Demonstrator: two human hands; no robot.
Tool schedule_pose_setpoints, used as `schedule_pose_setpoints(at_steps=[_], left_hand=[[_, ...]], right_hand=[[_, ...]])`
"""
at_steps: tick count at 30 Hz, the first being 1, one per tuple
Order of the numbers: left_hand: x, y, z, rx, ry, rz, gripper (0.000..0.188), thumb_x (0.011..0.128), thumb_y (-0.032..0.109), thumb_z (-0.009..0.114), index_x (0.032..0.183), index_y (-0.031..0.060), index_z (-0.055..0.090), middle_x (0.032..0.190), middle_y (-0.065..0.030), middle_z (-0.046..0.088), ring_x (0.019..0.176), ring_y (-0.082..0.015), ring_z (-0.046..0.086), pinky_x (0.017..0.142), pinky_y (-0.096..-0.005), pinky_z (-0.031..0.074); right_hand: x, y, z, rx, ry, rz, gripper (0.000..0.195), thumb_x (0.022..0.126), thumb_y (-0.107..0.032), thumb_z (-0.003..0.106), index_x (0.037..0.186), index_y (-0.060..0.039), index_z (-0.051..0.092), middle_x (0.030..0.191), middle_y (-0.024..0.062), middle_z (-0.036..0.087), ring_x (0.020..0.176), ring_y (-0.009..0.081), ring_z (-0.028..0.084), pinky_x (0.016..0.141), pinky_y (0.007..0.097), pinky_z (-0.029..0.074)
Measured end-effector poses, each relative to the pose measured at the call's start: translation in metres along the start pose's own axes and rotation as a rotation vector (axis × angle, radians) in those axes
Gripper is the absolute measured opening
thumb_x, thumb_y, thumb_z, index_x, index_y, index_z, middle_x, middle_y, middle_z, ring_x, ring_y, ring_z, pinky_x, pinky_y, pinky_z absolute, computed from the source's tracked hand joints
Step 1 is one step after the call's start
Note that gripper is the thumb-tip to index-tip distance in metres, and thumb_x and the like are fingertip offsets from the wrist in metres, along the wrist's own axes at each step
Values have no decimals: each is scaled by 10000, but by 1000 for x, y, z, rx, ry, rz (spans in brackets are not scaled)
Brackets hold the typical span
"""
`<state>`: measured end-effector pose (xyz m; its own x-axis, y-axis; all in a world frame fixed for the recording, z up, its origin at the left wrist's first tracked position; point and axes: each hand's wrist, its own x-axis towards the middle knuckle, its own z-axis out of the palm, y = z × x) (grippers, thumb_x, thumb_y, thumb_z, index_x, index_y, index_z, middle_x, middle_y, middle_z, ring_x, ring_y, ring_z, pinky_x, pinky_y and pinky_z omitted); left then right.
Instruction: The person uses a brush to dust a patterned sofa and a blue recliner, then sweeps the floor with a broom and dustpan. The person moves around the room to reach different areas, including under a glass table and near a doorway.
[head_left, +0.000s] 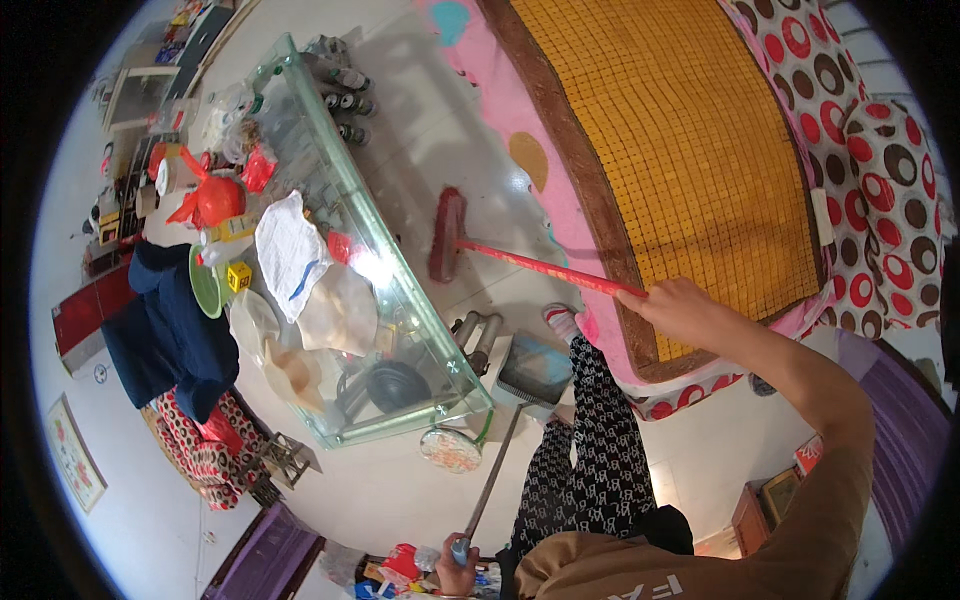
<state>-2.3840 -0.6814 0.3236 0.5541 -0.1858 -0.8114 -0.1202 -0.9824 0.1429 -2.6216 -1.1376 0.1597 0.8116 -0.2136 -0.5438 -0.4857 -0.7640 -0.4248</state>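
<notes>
My right hand (671, 304) grips the upper end of a red broom handle (547, 268). The handle runs left to a dark red broom head (448, 235) resting on the pale tiled floor, between the glass table and the mat-covered seat. At the bottom of the view my left hand (457, 562) is closed around the end of a long thin handle (495, 484). That handle leads up to a grey dustpan (534, 369) on the floor, beside my feet and near the table's corner.
A glass table (390, 262) holds cloths, a red plastic bag (217, 199) and a green basin (206, 281). Cans and bottles (349, 103) stand on the floor beyond it. A seat with a yellow-brown mat (675, 150) is at right; a round-topped stool (450, 448) is by the table's near corner.
</notes>
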Motion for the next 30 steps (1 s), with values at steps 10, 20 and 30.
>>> schedule_pose_setpoints(at_steps=[10, 20, 30], left_hand=[[5, -49, -1, -39, 81, 123, 313, 739, 131, 680, 1022, 114, 547, 669, -69, 578, 577, -151, 550, 557, -307, 462], [-4, -74, 17, -193, 153, 141, 342, 720, 143, 697, 1029, 105, 553, 707, -102, 617, 626, -218, 619, 584, -325, 488], [-21, -106, 34, -234, 188, 82, 367, 721, 163, 701, 1051, 104, 551, 730, -132, 621, 645, -274, 633, 587, -336, 491]], right_hand=[[-54, -25, -93, -198, -140, -18, 441, 781, -50, 499, 1222, -43, 489, 619, 125, 587, 609, 295, 616, 544, 412, 480], [-31, -30, -147, 154, 10, 129, 432, 806, -53, 496, 1228, -149, 486, 646, 201, 558, 584, 375, 566, 597, 440, 467], [160, -58, -74, 433, 100, 270, 552, 821, -8, 430, 1344, -155, 334, 826, 265, 562, 784, 389, 589, 731, 441, 468]])
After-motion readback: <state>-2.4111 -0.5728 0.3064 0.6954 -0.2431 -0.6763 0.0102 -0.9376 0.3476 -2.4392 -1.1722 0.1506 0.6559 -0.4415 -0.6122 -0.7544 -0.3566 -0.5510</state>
